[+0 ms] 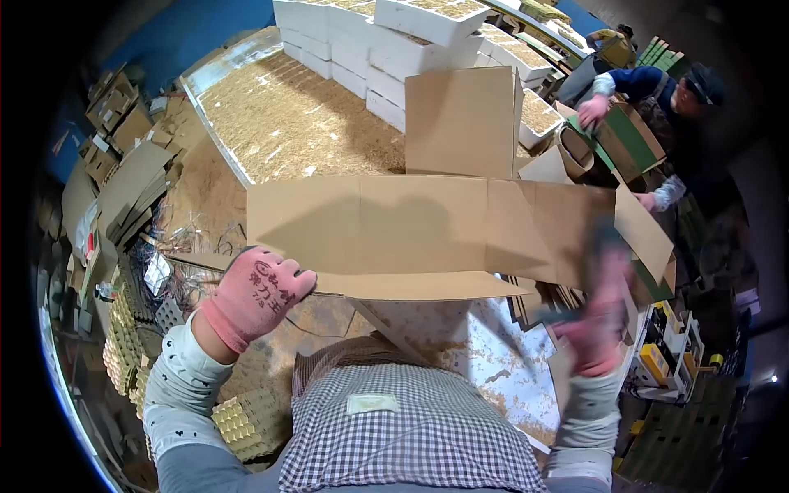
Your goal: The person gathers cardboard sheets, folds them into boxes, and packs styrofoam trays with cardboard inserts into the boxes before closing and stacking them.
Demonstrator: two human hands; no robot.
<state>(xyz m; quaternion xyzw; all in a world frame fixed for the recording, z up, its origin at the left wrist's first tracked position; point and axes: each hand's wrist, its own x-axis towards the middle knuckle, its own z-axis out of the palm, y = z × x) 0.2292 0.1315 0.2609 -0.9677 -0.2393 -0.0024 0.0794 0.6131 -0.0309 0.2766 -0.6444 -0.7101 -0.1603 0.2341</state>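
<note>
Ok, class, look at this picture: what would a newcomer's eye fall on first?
Probably the wide, creased cardboard across the middle, with the pink-gloved left hand closed at its near left edge and the right hand blurred towards the right. Next, perhaps, the stacked white boxes at the top, and a co-worker's pink glove at upper right.

Strong light, seemingly from above and behind the grip, brightens the cardboard (444, 197); a broad shadow (386, 234) spreads across it just beyond the left hand (261, 292). That hand is fairly sharp, while the right hand (602, 320) is smeared with blur. Farther ahead, white foam boxes (349, 39) look very bright. Well out to both sides, the view bends, dims and ends in black.
</note>
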